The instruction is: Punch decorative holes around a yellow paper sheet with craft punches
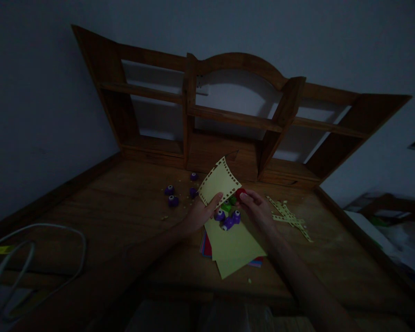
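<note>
My left hand (201,213) pinches a yellow sheet of paper (218,184), thumb on top. Small shaped holes run along several of its edges. At the sheet's right corner my right hand (259,210) is closed on a red craft punch (241,194), which touches or overlaps the paper. Green plastic pieces (226,206) show just below the held sheet, partly hidden. Under my hands, several purple craft punches (229,223) lie on a stack of yellow paper (233,249), with red and blue sheets peeking out beneath.
More purple punches (173,200) stand on the wooden desk (134,212) at left, among tiny paper bits. Punched yellow strips (290,216) lie in a pile at right. A wooden shelf (228,120) rises behind, and a white cable (85,244) loops at far left.
</note>
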`<state>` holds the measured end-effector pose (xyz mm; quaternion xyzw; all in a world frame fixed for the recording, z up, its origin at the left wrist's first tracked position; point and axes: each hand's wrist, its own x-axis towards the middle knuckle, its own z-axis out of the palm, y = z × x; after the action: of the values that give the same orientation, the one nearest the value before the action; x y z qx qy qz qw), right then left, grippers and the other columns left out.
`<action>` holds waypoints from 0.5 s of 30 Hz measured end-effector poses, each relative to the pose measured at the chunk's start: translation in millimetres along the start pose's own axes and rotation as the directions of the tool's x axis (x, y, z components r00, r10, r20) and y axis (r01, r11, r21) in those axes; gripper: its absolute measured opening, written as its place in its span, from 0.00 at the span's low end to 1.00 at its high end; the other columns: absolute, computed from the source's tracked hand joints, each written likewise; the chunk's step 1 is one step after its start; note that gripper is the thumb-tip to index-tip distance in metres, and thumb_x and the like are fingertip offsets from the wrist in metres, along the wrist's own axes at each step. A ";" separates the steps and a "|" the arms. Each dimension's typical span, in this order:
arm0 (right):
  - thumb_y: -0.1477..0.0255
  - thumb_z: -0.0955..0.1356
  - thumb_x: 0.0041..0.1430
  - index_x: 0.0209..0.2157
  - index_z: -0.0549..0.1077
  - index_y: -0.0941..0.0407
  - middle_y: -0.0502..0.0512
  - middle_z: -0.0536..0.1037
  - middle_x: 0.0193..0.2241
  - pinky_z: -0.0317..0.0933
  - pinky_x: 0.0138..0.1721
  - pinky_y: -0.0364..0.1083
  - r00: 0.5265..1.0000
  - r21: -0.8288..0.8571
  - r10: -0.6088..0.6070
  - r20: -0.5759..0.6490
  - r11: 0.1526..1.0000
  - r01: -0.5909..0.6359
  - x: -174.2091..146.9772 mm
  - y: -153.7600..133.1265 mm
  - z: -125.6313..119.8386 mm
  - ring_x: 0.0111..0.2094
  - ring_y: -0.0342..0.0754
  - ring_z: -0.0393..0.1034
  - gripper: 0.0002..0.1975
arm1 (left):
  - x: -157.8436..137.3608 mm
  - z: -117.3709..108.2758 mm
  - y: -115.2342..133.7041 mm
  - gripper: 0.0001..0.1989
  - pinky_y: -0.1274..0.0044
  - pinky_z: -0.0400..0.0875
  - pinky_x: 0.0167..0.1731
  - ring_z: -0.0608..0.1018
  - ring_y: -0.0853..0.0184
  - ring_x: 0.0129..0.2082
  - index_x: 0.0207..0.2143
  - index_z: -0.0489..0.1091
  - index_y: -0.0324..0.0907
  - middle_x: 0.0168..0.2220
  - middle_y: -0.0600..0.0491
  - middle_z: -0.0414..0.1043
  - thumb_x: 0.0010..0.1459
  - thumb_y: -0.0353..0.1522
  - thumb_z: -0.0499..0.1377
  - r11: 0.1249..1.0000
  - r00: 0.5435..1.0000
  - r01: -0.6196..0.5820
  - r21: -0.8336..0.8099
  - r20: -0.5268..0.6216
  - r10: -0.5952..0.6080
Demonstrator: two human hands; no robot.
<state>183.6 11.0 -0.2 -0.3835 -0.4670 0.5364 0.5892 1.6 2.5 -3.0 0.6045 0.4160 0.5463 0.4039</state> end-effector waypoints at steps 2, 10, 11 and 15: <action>0.67 0.75 0.47 0.35 0.76 0.54 0.52 0.78 0.30 0.68 0.31 0.45 1.000 -0.017 -0.003 0.005 1.000 0.003 0.5 0.2 -0.1 0.27 0.44 0.71 0.12 | 0.3 0.8 0.5 0.14 0.70 0.69 0.47 0.76 0.60 0.44 0.38 0.72 0.40 0.34 0.48 0.76 0.58 0.41 0.55 0.999 0.999 -0.035 0.011 -0.001 0.035; 0.67 0.75 0.45 0.33 0.76 0.54 0.53 0.79 0.31 0.64 0.28 0.44 1.000 -0.108 -0.014 -0.002 0.994 0.013 -2.2 -4.7 4.2 0.24 0.42 0.69 0.12 | 0.0 1.5 -7.9 0.17 0.72 0.72 0.40 0.77 0.63 0.36 0.40 0.72 0.38 0.36 0.48 0.76 0.59 0.42 0.54 0.997 0.998 -0.025 0.075 0.057 0.021; 0.67 0.75 0.45 0.33 0.76 0.54 0.53 0.79 0.31 0.64 0.28 0.43 1.000 -0.104 -0.016 -0.001 0.994 0.016 -1.9 -4.5 3.8 0.24 0.42 0.69 0.12 | -0.3 1.5 -9.1 0.17 0.73 0.72 0.36 0.77 0.64 0.33 0.40 0.72 0.38 0.35 0.49 0.76 0.59 0.43 0.53 0.997 0.998 -0.002 0.076 0.064 -0.003; 0.67 0.75 0.46 0.34 0.76 0.54 0.53 0.79 0.32 0.63 0.28 0.43 1.000 -0.063 -0.010 0.021 0.998 0.011 0.1 -1.8 -0.5 0.25 0.42 0.68 0.12 | -0.8 0.6 -8.7 0.18 0.75 0.72 0.33 0.77 0.65 0.31 0.41 0.71 0.38 0.35 0.49 0.76 0.59 0.43 0.54 0.997 0.998 0.018 0.072 0.052 -0.021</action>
<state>184.6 10.9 1.4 -0.3939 -0.4917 0.5223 0.5747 1.6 4.5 -11.5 0.6285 0.4304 0.5111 0.3981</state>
